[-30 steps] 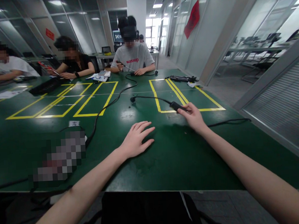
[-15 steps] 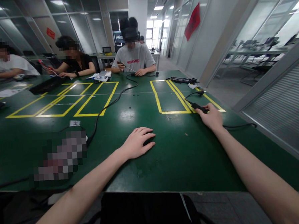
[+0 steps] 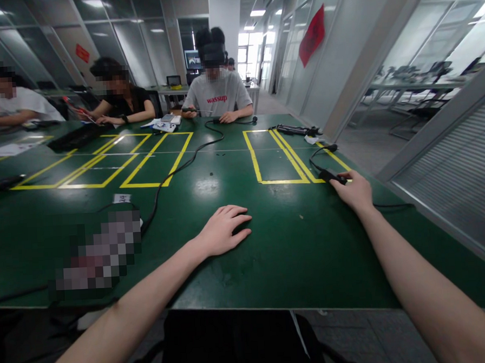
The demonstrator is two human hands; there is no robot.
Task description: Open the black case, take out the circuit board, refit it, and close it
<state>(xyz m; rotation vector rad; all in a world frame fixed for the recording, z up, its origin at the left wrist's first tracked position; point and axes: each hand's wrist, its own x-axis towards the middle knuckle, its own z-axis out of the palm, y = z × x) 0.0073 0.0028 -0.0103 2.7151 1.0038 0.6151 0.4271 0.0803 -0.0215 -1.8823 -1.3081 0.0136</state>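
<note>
- The black device [image 3: 326, 175] was held between the thumb and fingers of the right hand [image 3: 357, 190], which was closed only partly around its near end.
- Its long axis was slanted from far left to near right, over the near edge of the right yellow tape frame [image 3: 278, 182].
- By the left hand [image 3: 228, 231], well apart from it, nothing was seen to be held; its fingers were loosely spread, palm down on the green table [image 3: 247, 278].
- In the black tray-like object [image 3: 75, 137], no contents could be distinguished.
</note>
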